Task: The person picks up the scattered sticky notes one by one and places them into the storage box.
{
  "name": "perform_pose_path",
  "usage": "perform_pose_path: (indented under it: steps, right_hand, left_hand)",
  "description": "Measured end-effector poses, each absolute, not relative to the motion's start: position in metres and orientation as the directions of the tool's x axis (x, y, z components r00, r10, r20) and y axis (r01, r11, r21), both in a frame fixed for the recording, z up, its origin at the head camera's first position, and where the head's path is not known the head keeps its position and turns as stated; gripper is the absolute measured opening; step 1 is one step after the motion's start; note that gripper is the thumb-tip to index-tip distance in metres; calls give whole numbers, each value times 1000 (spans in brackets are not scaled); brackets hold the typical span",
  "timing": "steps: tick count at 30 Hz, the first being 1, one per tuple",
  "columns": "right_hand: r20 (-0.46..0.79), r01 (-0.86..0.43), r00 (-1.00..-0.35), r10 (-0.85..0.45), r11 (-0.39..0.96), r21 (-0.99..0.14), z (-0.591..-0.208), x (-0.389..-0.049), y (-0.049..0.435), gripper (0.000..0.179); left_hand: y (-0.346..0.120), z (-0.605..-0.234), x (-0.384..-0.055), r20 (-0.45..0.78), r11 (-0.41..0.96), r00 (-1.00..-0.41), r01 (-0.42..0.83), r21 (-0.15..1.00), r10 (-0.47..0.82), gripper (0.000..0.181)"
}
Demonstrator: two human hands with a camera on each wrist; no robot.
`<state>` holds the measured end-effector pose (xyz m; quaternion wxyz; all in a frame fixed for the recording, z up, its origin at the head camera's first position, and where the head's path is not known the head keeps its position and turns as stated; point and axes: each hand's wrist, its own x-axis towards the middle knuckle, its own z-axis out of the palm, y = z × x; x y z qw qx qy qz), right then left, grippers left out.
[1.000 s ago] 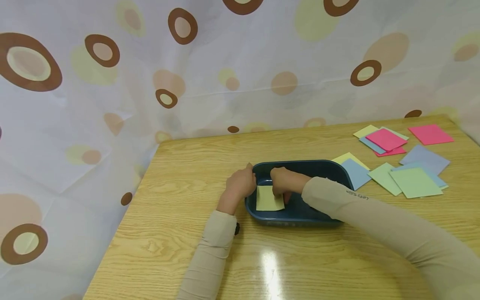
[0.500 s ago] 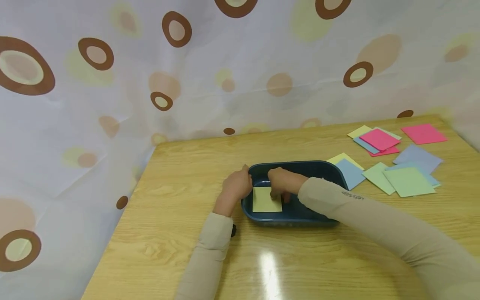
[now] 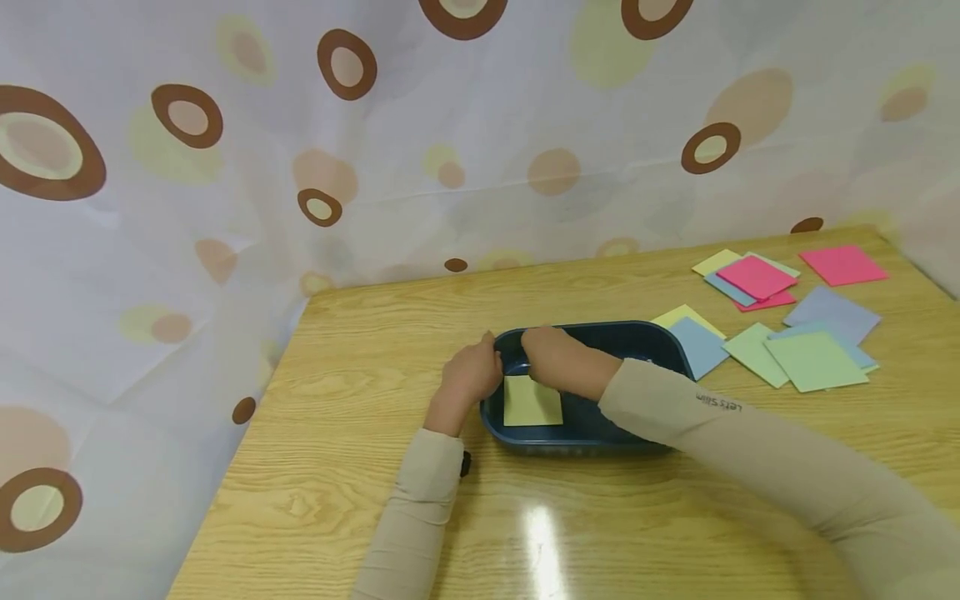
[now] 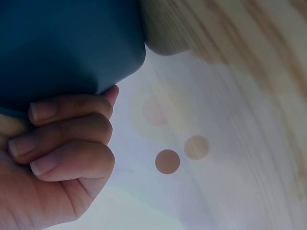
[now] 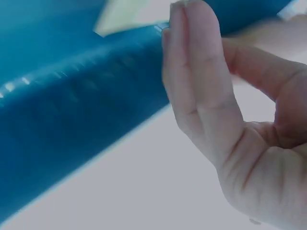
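Observation:
A dark blue plastic bin [image 3: 600, 429] sits on the wooden table, with a square yellow sticky note [image 3: 531, 407] lying flat on the left of its floor. My left hand [image 3: 472, 371] grips the bin's left end wall; in the left wrist view its fingers [image 4: 72, 155] curl against the blue outer side. Over the bin, just behind and right of the note, is my right hand [image 3: 562, 360]. The right wrist view shows its fingers [image 5: 204, 72] extended, nothing visible in the space between them and the thumb, the fingertips overlapping a pale yellow paper edge [image 5: 122, 17].
Right of the bin, several sticky notes lie scattered: pink [image 3: 842, 265], blue [image 3: 701, 348], lavender [image 3: 832, 312] and green [image 3: 817, 361], some overlapping. The wooden table [image 3: 360, 375] meets a dotted cloth backdrop [image 3: 420, 167] behind and at the left.
My right hand has risen off the yellow note and moved slightly back, uncovering the note's right side. The left hand keeps its hold on the bin; the whole view has shifted a little.

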<state>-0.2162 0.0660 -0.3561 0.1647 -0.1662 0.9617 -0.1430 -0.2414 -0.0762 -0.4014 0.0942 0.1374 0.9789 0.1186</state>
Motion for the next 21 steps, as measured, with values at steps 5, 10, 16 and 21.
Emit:
perform_pose_path:
  steps: [5, 10, 16, 21]
  right_hand:
    - [-186, -275, -900, -394, 846, -457, -320, -208, 81, 13]
    - [-95, -224, -935, -341, 778, -587, -299, -204, 112, 16]
    - [-30, -147, -970, -241, 681, -717, -294, -208, 171, 23]
    - [-48, -36, -993, -109, 661, -749, -305, -209, 233, 37]
  left_hand:
    - [-78, -401, -242, -152, 936, -946, 242, 256, 286, 46]
    - [-79, -400, -241, -163, 941, -948, 228, 252, 273, 46]
    - [-78, -401, -242, -157, 941, -947, 240, 240, 281, 46]
    - [-77, -401, -242, -155, 939, -946, 245, 241, 286, 46]
